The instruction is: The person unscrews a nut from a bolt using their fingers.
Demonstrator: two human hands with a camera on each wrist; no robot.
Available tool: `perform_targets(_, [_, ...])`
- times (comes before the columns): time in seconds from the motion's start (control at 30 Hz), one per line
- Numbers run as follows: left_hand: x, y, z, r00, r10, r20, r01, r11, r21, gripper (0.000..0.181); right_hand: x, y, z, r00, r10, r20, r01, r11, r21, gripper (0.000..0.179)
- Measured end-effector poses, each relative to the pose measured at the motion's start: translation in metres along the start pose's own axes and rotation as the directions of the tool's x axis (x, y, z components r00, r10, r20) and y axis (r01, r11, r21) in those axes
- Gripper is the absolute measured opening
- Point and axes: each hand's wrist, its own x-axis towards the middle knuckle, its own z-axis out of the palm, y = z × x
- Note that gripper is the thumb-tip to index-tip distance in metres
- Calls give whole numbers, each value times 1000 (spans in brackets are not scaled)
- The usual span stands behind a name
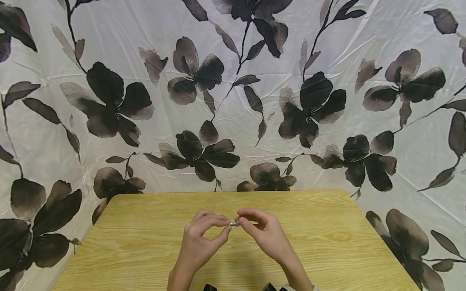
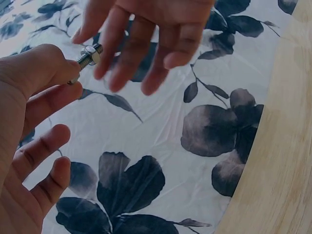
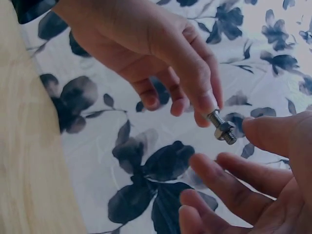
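Here's the left hand (image 1: 198,240) pinching the bolt (image 1: 234,224) by one end, its free tip aimed at three o'clock in the head view, seemingly to leave the nut (image 3: 224,130) exposed, while the right hand (image 1: 268,234), fingers loosely parted, hovers just beside it.

Bare left hand (image 1: 198,243), smooth dark wristband (image 3: 35,9) behind it, bare right hand (image 1: 266,234), sliver of pale cuff (image 1: 315,287) below

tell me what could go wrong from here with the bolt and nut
The left hand pinches the bolt only by one end, so it might slip onto the table. The nut sits near the free end, so it could come off if turned the wrong way; the right hand isn't gripping it.
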Motion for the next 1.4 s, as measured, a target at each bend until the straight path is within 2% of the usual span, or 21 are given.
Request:
perform_targets(0.13, [0,0,1,1000,9,-6,-10,1000,-16,30,0,0,-1,998,60,34,-58,997,-55,29])
perform_targets(0.27, [0,-1,1,1000,14,-7,-14,1000,-23,31,-1,-1,-2,997,57,58,-53,996,-73,28])
perform_targets(0.57, [-1,-2,0,1000,2,3,-2,1000,-15,29,-3,-3,-1,997,45,62,-43,998,-39,25])
perform_targets(0.7, [-1,-2,0,1000,-9,6,9,1000,-15,29,-4,-2,0,999,13,49,-11,999,-39,22])
perform_targets(0.97, [-1,-5,1,1000,11,1,-11,1000,-22,31,-4,0,-1,996,-79,49,79,997,2,19])
perform_targets(1.2, [-2,-5,2,1000,11,4,-11,1000,-15,31,-4,-1,-1,986,-164,11,164,986,40,19])
perform_targets(1.3, [-1,-5,2,1000,18,-1,-18,1000,-19,31,-2,-2,-1,991,-133,3,133,991,29,23])
perform_targets(1.4, [-1,-5,2,1000,22,-6,-22,999,-26,32,-1,-2,-1,999,-30,24,30,1000,-1,28])
